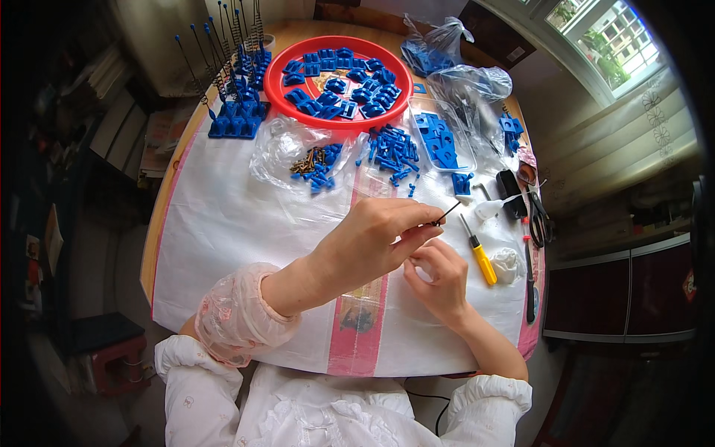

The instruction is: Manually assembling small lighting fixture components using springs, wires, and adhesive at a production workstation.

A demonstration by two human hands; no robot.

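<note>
the white-covered table [223, 223] carries a red tray [277, 97] of blue parts. over its middle my left hand [365, 249] pinches a thin black pin [445, 214] at the fingertips; my right hand [441, 279], fingers curled together, touches it underneath.

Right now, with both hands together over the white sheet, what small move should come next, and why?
Probably bring the thin black rod down to whatever the right hand pinches. The left hand holds the rod in its fingertips, tip angled up and away, and the right hand's fingers meet it just below. What the right hand holds is too small to tell.
</note>
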